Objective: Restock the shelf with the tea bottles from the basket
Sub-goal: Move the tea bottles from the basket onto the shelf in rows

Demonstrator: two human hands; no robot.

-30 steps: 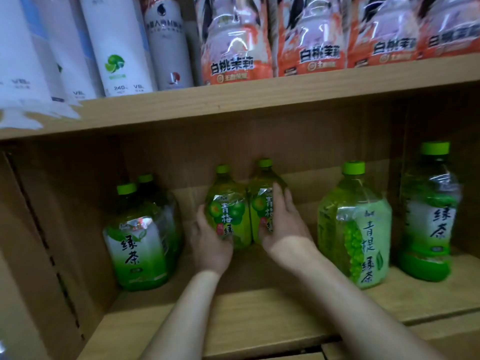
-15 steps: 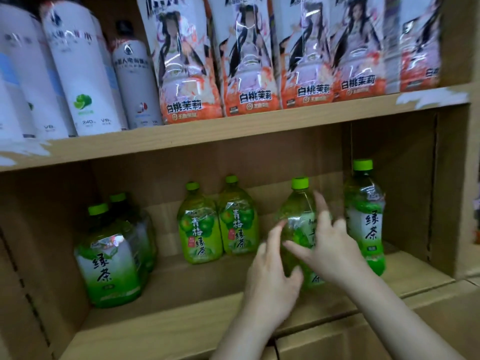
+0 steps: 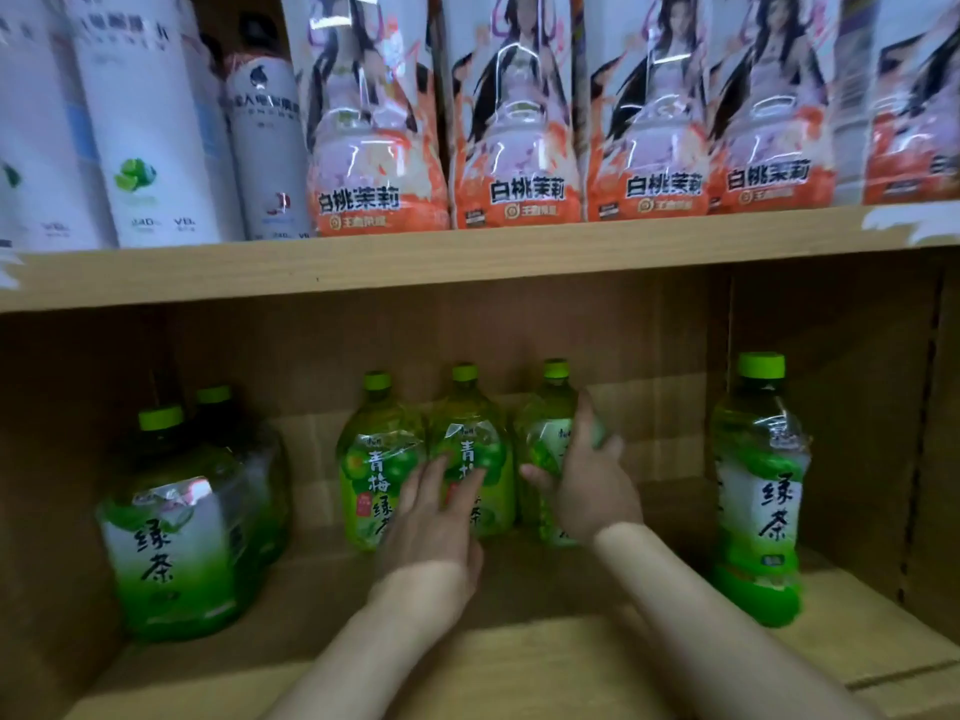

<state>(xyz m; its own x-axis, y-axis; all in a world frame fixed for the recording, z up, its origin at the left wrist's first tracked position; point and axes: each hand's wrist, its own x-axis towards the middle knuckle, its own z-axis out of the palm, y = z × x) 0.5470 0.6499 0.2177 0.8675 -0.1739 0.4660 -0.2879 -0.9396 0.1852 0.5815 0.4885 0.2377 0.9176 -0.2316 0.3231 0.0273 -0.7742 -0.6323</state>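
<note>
Three green-capped tea bottles stand in a row at the back of the lower shelf [image 3: 519, 662]. My right hand [image 3: 587, 485] holds the rightmost of them, a grape green tea bottle [image 3: 545, 444], thumb on its front and fingers round its right side. My left hand [image 3: 431, 517] lies with straight fingers on the front of the middle plum tea bottle [image 3: 470, 433]. The left plum tea bottle [image 3: 371, 459] stands beside it. The basket is out of view.
Two green tea bottles [image 3: 171, 537] stand at the shelf's left, one more green tea bottle [image 3: 758, 491] at the right. The upper shelf board [image 3: 467, 257] carries white bottles and orange peach-jasmine bottles. A wooden side wall [image 3: 930, 433] closes the right.
The grape tea bottle has moved back and left, into line with the two plum tea bottles. My left hand went from beside it to the middle bottle's front.
</note>
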